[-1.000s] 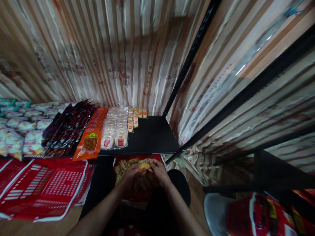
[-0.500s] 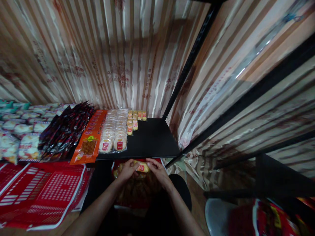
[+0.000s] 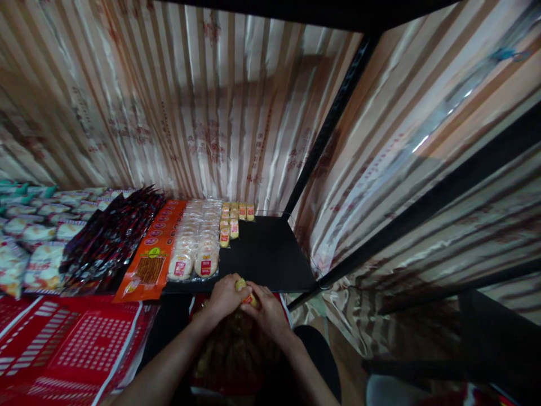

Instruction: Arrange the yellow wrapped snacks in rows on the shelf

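Both hands meet at the front edge of the black shelf (image 3: 270, 248). Between them is a small yellow snack packet (image 3: 250, 299) with a red label. My left hand (image 3: 226, 296) is closed around its left end, and my right hand (image 3: 267, 309) grips its right side. Fingers cover much of the packet, so I cannot tell whether it is one or two. Below the hands, a dim red container (image 3: 220, 389) holds a pile of wrapped yellowish packets (image 3: 236, 349). Similar small yellow packets (image 3: 225, 234) stand in short rows on the shelf.
Left of the yellow packets lie round white crackers (image 3: 207, 262), orange snack bags (image 3: 147, 259), dark shiny packets (image 3: 110, 242) and white bags (image 3: 46, 265). A red basket (image 3: 84, 344) is at lower left. A black shelf post (image 3: 329, 124) rises at the right, before striped curtains (image 3: 211, 113).
Both hands have come closer together and now cover more of the yellow packet, which is turned and tilted. The view has shifted slightly, so the shelf appears lower.
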Available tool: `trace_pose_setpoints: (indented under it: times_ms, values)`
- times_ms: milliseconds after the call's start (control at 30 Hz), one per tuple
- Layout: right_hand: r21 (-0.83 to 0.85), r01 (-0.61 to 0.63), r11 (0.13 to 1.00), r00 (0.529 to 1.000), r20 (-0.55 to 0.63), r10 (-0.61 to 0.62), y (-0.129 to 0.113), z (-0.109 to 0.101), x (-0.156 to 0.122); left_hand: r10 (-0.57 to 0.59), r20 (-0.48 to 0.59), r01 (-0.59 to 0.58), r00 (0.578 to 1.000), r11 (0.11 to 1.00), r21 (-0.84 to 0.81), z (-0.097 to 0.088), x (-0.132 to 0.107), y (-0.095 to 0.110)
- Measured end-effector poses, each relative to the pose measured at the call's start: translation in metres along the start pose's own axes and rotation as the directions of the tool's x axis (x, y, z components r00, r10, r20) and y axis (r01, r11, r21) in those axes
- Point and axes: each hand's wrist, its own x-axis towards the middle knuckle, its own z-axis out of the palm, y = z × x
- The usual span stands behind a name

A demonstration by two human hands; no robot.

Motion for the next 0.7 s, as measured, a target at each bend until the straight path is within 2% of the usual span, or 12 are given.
trace_pose_setpoints:
  times_ms: [100, 200, 400, 600, 700]
  values:
    - [-0.145, 0.036, 0.989, 0.997, -0.058, -0.045, -0.006, 0.001, 0.008, -0.027, -0.027, 0.028, 0.999, 0.999, 0.032, 0.0, 0.011, 0.005]
    - [-0.186, 0.034, 0.982, 0.988, -0.145, -0.061, -0.004, 0.006, 0.02, -0.035, -0.046, 0.035, 0.998, 0.999, -0.005, 0.002, 0.023, 0.005]
    - [-0.199, -0.082, 0.976, 0.952, -0.306, 0.018, 0.004, 0.014, 0.049, -0.036, -0.145, 0.004, 0.989, 0.976, -0.218, 0.006, 0.043, 0.005]
    - [-0.164, -0.104, 0.981, 0.936, -0.349, 0.041, 0.012, 0.018, 0.081, -0.156, -0.227, 0.047, 0.961, 0.905, -0.422, 0.012, 0.054, 0.004]
    - [-0.102, -0.113, 0.988, 0.928, -0.365, 0.069, 0.018, 0.024, 0.099, -0.174, -0.282, 0.017, 0.944, 0.875, -0.484, 0.015, 0.06, 0.003]
